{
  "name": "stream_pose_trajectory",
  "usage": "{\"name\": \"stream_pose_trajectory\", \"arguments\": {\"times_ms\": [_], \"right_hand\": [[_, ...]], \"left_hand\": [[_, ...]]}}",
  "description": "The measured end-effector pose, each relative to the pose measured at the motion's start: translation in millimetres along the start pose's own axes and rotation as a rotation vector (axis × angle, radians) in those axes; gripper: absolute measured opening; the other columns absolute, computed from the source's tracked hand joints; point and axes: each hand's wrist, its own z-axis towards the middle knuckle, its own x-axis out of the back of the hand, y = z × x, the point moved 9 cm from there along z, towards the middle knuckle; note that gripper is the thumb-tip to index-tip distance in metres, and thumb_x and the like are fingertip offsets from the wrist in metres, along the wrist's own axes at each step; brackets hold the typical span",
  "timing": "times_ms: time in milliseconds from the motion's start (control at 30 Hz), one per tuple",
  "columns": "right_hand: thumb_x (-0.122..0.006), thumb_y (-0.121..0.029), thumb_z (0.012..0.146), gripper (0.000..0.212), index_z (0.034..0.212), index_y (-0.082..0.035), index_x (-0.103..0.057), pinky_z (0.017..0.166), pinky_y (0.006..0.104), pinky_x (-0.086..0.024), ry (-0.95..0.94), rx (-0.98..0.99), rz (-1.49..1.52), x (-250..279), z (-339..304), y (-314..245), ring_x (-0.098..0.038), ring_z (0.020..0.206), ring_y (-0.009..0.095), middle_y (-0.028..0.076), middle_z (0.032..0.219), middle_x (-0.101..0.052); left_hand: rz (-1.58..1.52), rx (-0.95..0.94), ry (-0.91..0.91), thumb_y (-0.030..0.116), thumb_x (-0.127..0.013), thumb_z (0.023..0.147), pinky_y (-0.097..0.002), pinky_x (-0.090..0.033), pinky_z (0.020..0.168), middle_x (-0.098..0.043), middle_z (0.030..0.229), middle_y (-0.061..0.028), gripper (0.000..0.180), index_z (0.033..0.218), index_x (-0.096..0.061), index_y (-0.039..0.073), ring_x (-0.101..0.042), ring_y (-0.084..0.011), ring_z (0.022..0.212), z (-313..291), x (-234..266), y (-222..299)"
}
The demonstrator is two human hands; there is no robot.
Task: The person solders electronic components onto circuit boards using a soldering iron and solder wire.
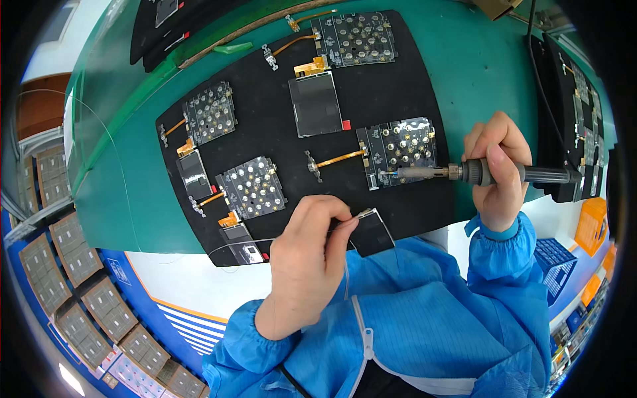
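My right hand (497, 172) grips a soldering iron (481, 172) by its dark handle. The iron's tip reaches the lower left part of a black circuit board (405, 149) with round metal contacts. An orange flex cable (340, 159) runs left from this board to a small metal part. Below it, my left hand (308, 255) is closed, thumb and fingertips pinched at the upper left corner of a small dark display screen (373, 233) by the mat's front edge. A thin wire (255, 240) enters that hand from the left; its end is hidden.
The black mat (259, 129) bears further boards (355, 40) and display screens (315, 103) with orange flex cables. It lies on a green table (471, 86). Another loaded mat stands at the right beside a black cable (541, 93). A blue crate (554, 262) stands below right.
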Motion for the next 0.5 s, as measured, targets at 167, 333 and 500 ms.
{"name": "stream_pose_trajectory", "arguments": {"times_ms": [167,333,500], "right_hand": [[-0.059,-0.025,0.087,0.026,0.078,-0.002,-0.052,0.061,0.0256,-0.029,0.02,0.019,0.006,0,-1,-1,-0.041,0.067,0.01,0.005,0.073,-0.051],[-0.06,-0.024,0.088,0.024,0.078,-0.003,-0.052,0.057,0.0246,-0.029,-0.039,0.012,-0.002,-5,-3,-3,-0.04,0.063,0.008,0.003,0.071,-0.05],[-0.06,-0.019,0.088,0.021,0.078,-0.003,-0.052,0.055,0.0242,-0.029,-0.063,0.015,-0.046,-8,-3,-5,-0.04,0.061,0.007,0.004,0.072,-0.052]], "left_hand": [[-0.309,0.253,-0.153,0.001,-0.063,0.093,-0.0205,-0.033,0.048,-0.055,0.064,0.0011,0.01,0.102,-0.063,-0.004,-0.044,-0.0002,0.058,18,-6,-29],[-0.384,0.282,-0.277,0.002,-0.064,0.093,-0.0202,-0.042,0.055,-0.067,0.075,-0.0042,0.011,0.095,-0.067,-0.008,-0.055,-0.0031,0.064,28,-11,-23],[-0.237,0.272,-0.314,0.002,-0.066,0.09,-0.0234,-0.048,0.058,-0.07,0.074,-0.0099,0.012,0.089,-0.068,-0.01,-0.06,-0.0066,0.066,43,-14,-18]]}}
